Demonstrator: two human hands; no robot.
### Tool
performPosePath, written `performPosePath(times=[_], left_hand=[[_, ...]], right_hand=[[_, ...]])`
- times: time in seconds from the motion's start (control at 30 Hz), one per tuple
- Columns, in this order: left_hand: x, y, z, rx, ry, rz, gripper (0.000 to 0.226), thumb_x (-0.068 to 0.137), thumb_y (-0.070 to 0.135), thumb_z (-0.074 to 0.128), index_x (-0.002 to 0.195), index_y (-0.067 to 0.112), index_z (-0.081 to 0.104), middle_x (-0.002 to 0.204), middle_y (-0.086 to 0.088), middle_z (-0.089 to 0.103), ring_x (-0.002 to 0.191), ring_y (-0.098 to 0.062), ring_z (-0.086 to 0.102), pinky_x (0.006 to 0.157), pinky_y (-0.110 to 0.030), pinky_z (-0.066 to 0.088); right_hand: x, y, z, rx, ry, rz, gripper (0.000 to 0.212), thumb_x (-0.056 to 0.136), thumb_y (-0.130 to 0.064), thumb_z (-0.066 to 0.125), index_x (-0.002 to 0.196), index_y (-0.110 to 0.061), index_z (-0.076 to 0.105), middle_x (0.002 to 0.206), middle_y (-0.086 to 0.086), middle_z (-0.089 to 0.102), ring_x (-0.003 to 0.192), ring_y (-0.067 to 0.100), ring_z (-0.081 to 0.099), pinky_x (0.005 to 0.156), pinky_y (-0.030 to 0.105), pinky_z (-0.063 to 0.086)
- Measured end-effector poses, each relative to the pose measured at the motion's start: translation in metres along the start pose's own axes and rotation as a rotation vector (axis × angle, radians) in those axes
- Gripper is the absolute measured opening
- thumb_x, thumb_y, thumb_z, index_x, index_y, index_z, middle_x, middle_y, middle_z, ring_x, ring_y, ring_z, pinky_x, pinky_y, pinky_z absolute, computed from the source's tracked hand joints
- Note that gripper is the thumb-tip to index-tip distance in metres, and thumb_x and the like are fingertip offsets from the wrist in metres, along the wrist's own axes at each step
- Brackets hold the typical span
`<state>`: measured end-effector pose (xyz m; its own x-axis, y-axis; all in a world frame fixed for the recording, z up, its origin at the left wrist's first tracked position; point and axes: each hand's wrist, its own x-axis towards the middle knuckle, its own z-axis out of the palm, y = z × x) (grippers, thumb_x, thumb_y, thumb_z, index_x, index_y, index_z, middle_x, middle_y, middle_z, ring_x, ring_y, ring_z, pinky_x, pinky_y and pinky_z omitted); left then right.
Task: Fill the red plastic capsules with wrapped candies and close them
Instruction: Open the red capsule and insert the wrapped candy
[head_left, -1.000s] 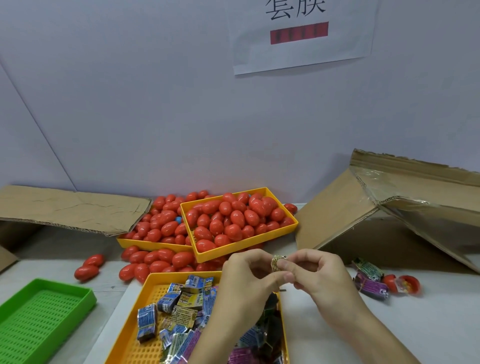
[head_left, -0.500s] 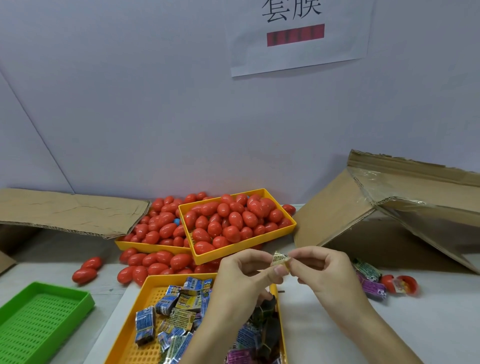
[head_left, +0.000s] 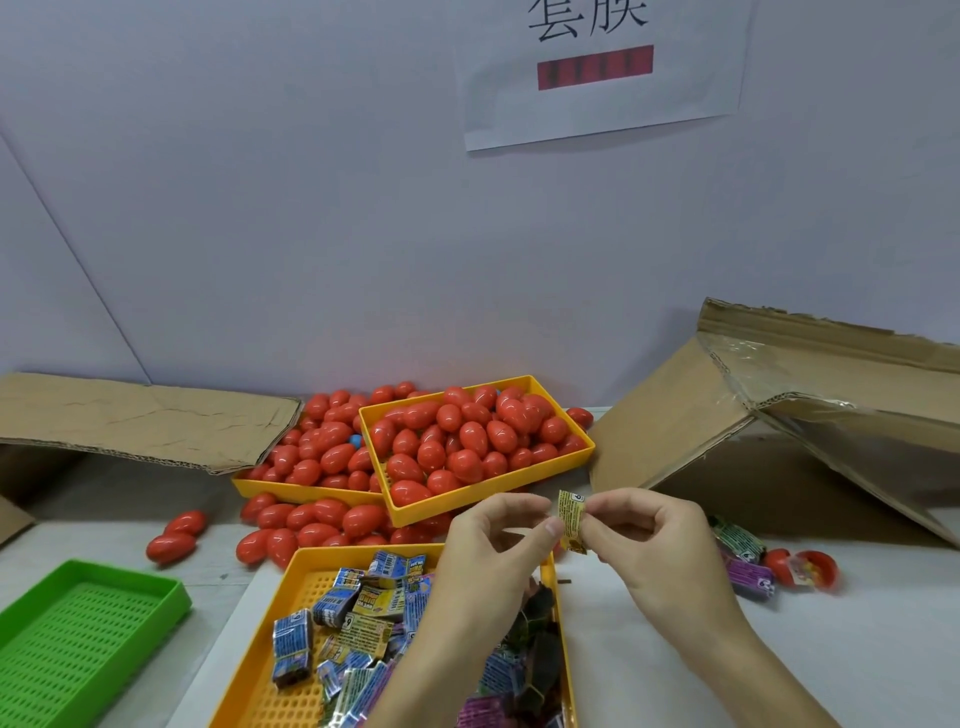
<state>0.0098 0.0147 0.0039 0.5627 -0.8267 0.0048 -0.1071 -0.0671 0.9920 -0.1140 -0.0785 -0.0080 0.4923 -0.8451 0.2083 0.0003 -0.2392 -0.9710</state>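
Above the white table (head_left: 649, 649), left hand (head_left: 488, 551) and right hand (head_left: 649, 540) both pinching one yellow wrapped candy (head_left: 571, 519), probably folding it small enough for the open red capsule (head_left: 810, 569).

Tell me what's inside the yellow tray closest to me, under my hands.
The near yellow tray holds loose wrapped candies, mostly blue and yellow, some purple and dark ones. The left hand and forearm cover its right middle, so what lies there is hidden.

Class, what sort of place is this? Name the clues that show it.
Probably a small packing workstation: yellow trays heaped with red capsules, a tray of wrapped candies, opened cardboard boxes.
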Motion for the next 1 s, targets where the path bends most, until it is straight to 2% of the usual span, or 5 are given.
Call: performPosePath(times=[0.27, 0.43, 0.63, 0.93, 1.0], left_hand=[[0.0010, -0.0039, 0.0006, -0.017, -0.018, -0.005, 0.008, 0.088, 0.026, 0.072, 0.086, 0.019, 0.074, 0.053, 0.010, 0.058, 0.053, -0.007, 0.052, 0.056, -0.025, 0.045], [0.0005, -0.0007, -0.0008, -0.158, -0.082, -0.044, 0.008, 0.089, 0.018, 0.071, 0.087, 0.010, 0.070, 0.056, 0.004, 0.060, 0.046, -0.008, 0.045, 0.047, -0.021, 0.035], [0.0021, 0.0016, -0.0042, -0.338, -0.119, -0.036, 0.017, 0.084, 0.011, 0.074, 0.097, 0.008, 0.063, 0.061, -0.003, 0.056, 0.049, -0.017, 0.026, 0.051, -0.031, 0.018], [-0.0013, 0.0042, -0.0015, -0.359, 0.005, -0.022, 0.011, 0.082, 0.017, 0.076, 0.078, 0.022, 0.067, 0.074, -0.006, 0.066, 0.058, -0.018, 0.056, 0.054, -0.030, 0.039], [-0.0017, 0.0048, -0.0018, -0.357, 0.042, -0.026, 0.011, 0.082, 0.019, 0.076, 0.077, 0.023, 0.067, 0.081, -0.011, 0.069, 0.063, -0.022, 0.060, 0.056, -0.034, 0.045]], right_hand=[[-0.0019, -0.0001, 0.0033, -0.085, 0.048, -0.069, 0.014, 0.077, -0.015, 0.078, 0.074, -0.027, 0.073, 0.070, -0.012, 0.073, 0.070, 0.006, 0.069, 0.059, 0.015, 0.054], [-0.0010, 0.0023, 0.0022, -0.100, 0.054, -0.067, 0.014, 0.079, -0.012, 0.078, 0.078, -0.025, 0.073, 0.071, -0.010, 0.072, 0.071, 0.007, 0.069, 0.060, 0.018, 0.054], [0.0001, 0.0027, 0.0027, -0.085, 0.066, -0.075, 0.019, 0.078, -0.008, 0.079, 0.079, -0.022, 0.066, 0.070, -0.009, 0.070, 0.067, 0.005, 0.066, 0.057, 0.015, 0.052], [0.0007, 0.0014, 0.0009, 0.083, -0.005, -0.068, 0.016, 0.074, -0.029, 0.075, 0.083, -0.018, 0.068, 0.077, 0.000, 0.070, 0.075, 0.013, 0.068, 0.063, 0.021, 0.055], [0.0011, 0.0014, 0.0009, 0.104, -0.015, -0.065, 0.013, 0.078, -0.022, 0.075, 0.086, -0.018, 0.066, 0.078, 0.001, 0.070, 0.077, 0.014, 0.068, 0.065, 0.022, 0.056]])
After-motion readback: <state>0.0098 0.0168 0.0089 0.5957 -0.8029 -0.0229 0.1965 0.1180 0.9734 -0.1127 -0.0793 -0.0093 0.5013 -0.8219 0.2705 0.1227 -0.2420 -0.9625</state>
